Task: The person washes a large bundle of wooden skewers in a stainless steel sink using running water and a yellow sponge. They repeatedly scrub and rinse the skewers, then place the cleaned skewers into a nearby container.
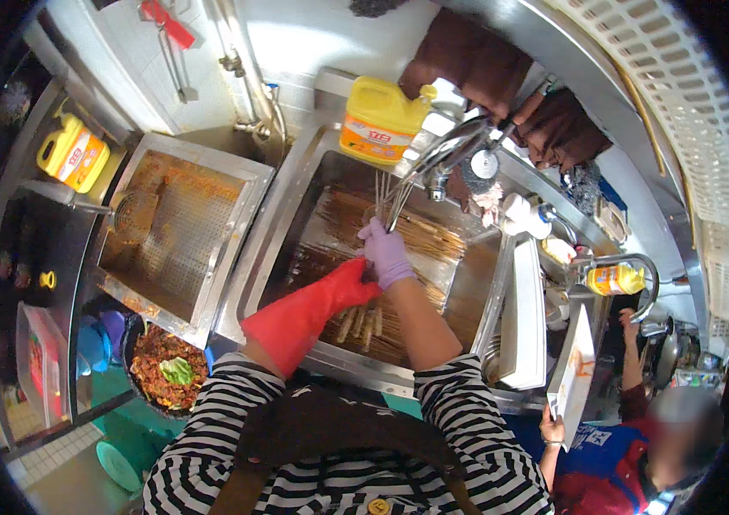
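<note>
My left hand (345, 286), in a long red rubber glove, is over the steel sink (260, 254), its fingertips beside my other hand; whether it grips anything is hidden. In a lavender glove, my right hand (387, 252) holds a bunch of thin skewers (393, 199) pointing towards the faucet (438, 183). Many more thin sticks (429, 238) lie in brownish water in the sink, some across a pale flat surface. Below my left hand, several sticks with thicker pale ends (361, 322) lie near the sink's front wall.
A yellow detergent jug (380, 122) stands at the sink's back edge. Left are a soiled perforated steel tray (190, 225) with a strainer (136, 212) and a tub of food scraps (168, 370). White trays (525, 315) stand right, where a co-worker (615, 450) holds another tray (574, 380).
</note>
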Action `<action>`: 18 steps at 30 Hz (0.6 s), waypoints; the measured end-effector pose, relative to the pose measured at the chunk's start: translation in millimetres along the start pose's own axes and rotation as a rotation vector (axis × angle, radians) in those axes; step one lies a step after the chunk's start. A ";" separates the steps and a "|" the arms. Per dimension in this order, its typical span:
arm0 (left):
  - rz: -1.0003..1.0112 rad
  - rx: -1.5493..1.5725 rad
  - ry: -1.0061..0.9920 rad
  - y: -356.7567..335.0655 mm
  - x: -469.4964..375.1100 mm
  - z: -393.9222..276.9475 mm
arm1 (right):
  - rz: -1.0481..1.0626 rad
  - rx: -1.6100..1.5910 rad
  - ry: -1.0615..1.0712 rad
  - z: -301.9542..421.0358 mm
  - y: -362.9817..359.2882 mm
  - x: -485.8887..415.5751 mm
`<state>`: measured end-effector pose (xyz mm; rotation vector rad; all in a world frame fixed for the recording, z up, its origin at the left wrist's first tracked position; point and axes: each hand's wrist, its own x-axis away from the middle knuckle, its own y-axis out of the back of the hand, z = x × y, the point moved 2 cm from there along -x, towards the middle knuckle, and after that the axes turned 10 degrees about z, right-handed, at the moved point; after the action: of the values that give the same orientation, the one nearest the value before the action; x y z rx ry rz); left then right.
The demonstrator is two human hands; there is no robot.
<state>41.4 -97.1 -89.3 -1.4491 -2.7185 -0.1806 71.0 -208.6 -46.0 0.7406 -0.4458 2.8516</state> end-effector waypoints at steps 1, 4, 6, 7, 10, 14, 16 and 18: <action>-0.057 0.149 0.093 4.3 11.9 -8.1 | -0.013 0.012 -0.033 7.4 2.9 1.5; -0.322 0.467 0.277 21.6 55.5 -20.4 | -0.062 -0.084 -0.048 26.1 11.6 -8.9; -0.604 0.569 0.337 28.2 91.3 26.8 | 0.031 -0.240 0.007 37.7 -7.2 -9.6; -0.703 0.651 0.363 23.3 93.7 41.6 | 0.039 -0.297 -0.017 41.5 -4.9 -12.4; -0.767 1.152 0.443 11.2 87.5 88.0 | 0.184 -0.534 -0.029 52.6 -17.8 -22.3; -0.643 1.356 0.379 7.7 74.2 54.1 | 0.245 -0.357 0.140 73.8 -19.0 -18.4; -0.686 1.413 0.265 9.5 73.6 40.1 | 0.231 -0.376 0.180 81.8 -13.7 -14.8; -0.709 1.481 0.129 11.2 67.5 36.2 | 0.213 -0.447 0.153 86.2 -5.9 -17.6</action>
<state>13.3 -30.6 -117.3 -0.0499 -2.0200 1.3017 126.2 -232.5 18.5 0.4093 -1.1456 2.8011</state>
